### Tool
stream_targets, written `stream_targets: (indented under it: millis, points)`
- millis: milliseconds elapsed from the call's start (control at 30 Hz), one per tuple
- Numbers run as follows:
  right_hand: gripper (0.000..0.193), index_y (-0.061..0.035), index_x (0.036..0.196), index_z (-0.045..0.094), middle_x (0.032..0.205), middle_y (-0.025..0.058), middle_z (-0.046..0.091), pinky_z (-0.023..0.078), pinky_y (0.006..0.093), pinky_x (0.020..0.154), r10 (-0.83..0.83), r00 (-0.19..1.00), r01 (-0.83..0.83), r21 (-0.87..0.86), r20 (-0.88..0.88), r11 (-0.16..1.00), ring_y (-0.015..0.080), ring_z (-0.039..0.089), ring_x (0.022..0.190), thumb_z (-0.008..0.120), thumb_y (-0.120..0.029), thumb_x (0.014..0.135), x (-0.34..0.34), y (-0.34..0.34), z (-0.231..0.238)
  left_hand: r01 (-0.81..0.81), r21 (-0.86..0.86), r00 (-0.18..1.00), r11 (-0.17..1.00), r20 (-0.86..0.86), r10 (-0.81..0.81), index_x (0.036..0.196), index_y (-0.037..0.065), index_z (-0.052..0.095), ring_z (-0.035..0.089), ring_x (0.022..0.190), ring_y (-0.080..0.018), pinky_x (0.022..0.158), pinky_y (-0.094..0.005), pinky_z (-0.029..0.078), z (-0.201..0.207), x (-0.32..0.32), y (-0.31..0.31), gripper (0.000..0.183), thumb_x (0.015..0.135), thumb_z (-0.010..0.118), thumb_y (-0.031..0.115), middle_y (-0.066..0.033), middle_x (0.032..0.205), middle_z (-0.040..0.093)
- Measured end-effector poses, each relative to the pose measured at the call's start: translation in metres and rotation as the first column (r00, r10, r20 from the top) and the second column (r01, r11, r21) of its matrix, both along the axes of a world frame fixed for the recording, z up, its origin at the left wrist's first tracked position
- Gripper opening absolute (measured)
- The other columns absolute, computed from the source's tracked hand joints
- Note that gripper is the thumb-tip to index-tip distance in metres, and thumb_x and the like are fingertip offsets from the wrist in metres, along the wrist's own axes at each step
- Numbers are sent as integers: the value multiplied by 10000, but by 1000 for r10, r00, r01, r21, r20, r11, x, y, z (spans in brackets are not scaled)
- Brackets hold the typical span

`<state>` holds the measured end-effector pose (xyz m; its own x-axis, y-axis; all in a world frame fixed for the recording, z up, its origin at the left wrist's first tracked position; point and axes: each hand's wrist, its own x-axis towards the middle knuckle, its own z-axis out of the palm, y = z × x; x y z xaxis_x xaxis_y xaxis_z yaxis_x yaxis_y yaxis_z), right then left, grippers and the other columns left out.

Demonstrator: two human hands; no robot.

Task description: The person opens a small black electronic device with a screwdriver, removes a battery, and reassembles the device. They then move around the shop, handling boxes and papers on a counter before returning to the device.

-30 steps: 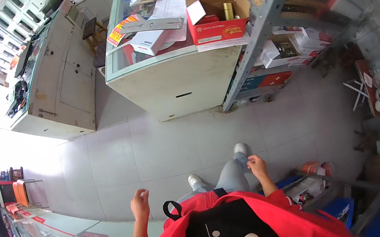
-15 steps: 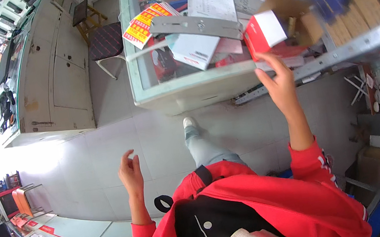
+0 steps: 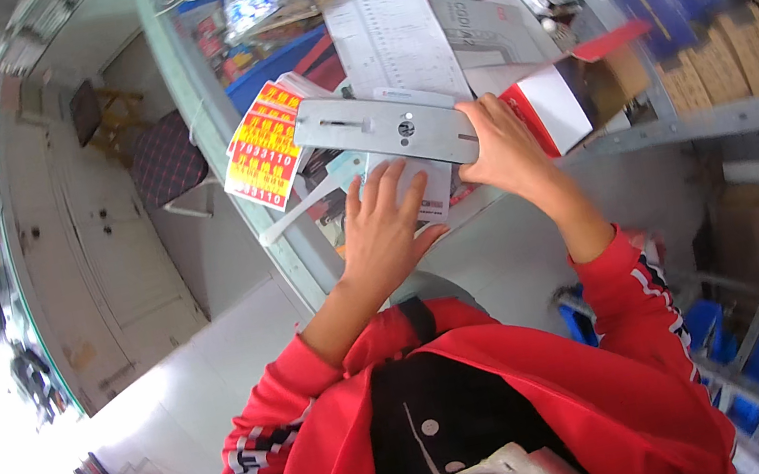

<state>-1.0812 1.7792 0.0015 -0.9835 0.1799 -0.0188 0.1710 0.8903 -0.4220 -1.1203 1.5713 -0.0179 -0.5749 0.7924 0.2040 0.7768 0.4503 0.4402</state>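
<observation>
While the right hand (image 3: pixel 509 151) gripped one end of the plate (image 3: pixel 386 127) over the table (image 3: pixel 179 69) and the left hand (image 3: pixel 385 238) spread wide over the white box (image 3: pixel 434 192), that one-ended hold could let the plate swing into the cards (image 3: pixel 267 145).

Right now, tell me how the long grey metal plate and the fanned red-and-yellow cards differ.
Colour: the metal plate is silvery grey; the cards are bright red and yellow.
Form: the plate is a single long strip with slots and holes, while the cards make a fanned stack.
Contact: the right hand touches the plate's right end; neither hand touches the cards.
Both are at the same counter.
</observation>
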Motion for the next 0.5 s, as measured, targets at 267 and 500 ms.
stream_targets:
  millis: [267,500]
  points:
    - [609,-2,1148,413,994,92,519,443,297,780,-666,745,496,-701,40,512,178,531,885,737,-96,642,75,-57,20,250,-35,967,968,-34,-251,1245,158,473,272,1253,-334,996,-608,177,-8,-25,23,774,596,713,506,-110,1327,344]
    - [635,1,1157,401,1001,122,560,458,315,766,-717,695,520,-729,57,446,192,551,912,766,-171,666,52,-128,31,-74,508,341,858,822,-457,1220,32,468,439,1136,-237,1005,-421,278,18,-52,9,517,818,619,319,-132,1250,456]
